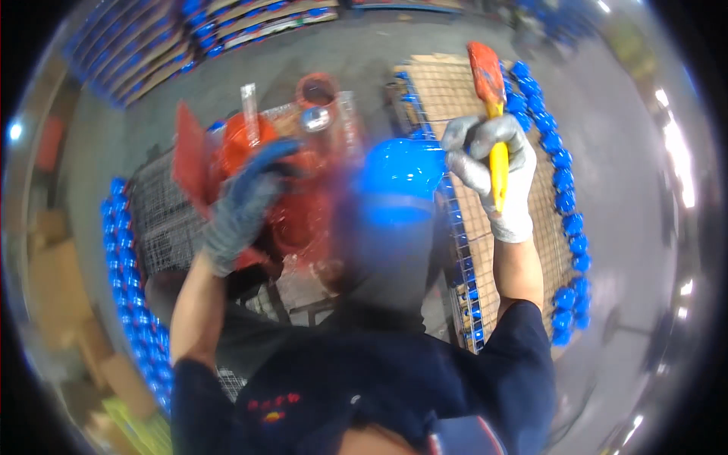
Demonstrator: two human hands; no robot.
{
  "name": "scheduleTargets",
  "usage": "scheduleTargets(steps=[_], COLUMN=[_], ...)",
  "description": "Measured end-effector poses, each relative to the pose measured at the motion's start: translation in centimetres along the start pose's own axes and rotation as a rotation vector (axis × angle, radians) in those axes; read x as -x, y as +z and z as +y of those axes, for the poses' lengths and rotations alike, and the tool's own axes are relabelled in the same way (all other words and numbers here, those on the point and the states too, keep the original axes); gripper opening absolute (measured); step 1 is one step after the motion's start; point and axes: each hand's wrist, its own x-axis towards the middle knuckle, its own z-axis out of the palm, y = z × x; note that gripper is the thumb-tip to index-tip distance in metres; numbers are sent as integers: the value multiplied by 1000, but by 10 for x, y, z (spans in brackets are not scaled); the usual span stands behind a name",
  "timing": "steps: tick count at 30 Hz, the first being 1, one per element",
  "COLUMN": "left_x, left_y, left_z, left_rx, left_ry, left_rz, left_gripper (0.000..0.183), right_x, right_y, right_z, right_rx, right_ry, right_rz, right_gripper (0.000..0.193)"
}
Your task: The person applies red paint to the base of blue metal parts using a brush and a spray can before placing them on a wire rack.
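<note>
My right hand (500,163), in a pale grey glove, is closed round the yellow handle of a brush (487,76) whose red-coated head points up and away. The tips of its fingers meet the right edge of a glossy blue rounded piece (402,171), which is held up in front of me; whether they grip it I cannot tell. My left hand (250,193) wears a glove stained blue at the fingers. Slightly blurred, its fingers reach out over red-coated containers, and nothing shows in them. Beside it lies an orange-red bowl (236,148) with a pale flat strip (249,114) standing in it.
A red-smeared work stand (311,280) holds a red round pot (317,89) and a silvery round piece (315,118). On the right is a wire-mesh rack with cardboard (444,91), lined by blue pieces (563,180). More blue pieces (133,280) line the left; loaded shelves (258,30) stand behind.
</note>
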Motion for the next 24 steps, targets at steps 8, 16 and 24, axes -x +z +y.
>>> scheduleTargets(steps=[8,16,24], left_x=[99,191,194], left_y=[62,38,37], left_z=[-20,-34,-8], left_rx=[1301,57,-1074], left_ry=[57,-134,257], left_rz=[-137,548,516], left_gripper=[115,108,75], right_x=[-1,67,0], right_y=[154,166,184], right_z=[58,104,12], right_rx=[-170,-283,709], right_ry=[240,323,-11], right_rz=[-89,168,-649], right_gripper=[44,31,29])
